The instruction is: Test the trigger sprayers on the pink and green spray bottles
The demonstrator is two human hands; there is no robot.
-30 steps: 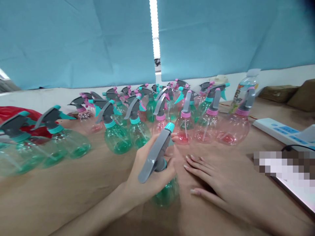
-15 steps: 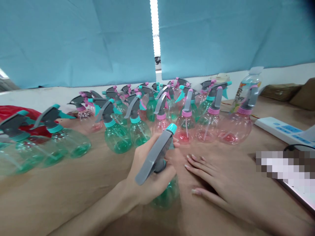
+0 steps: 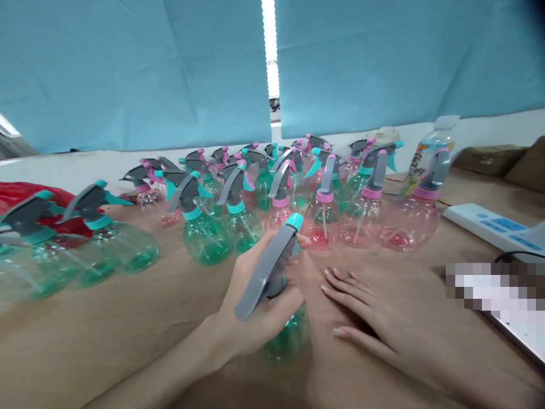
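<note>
My left hand (image 3: 255, 301) is wrapped round the grey trigger head of a green spray bottle (image 3: 287, 338) that stands on the brown table (image 3: 128, 324) just in front of me. Its teal nozzle tip (image 3: 293, 220) points away from me. Beside the bottle on the right, my right hand (image 3: 378, 318) lies flat on the table with fingers stretched out, holding nothing. Behind both hands stands a crowd of several green spray bottles (image 3: 204, 238) and pink spray bottles (image 3: 409, 218).
More green bottles (image 3: 123, 244) stand at the left near a red bag (image 3: 25, 196). A clear drink bottle (image 3: 428, 150) stands at the back right. A white power strip (image 3: 489, 227) lies at the right, blue curtains (image 3: 128, 68) hang behind.
The view has shifted slightly. My left hand tilted the bottle's spray head a little; my right hand stayed flat on the table.
</note>
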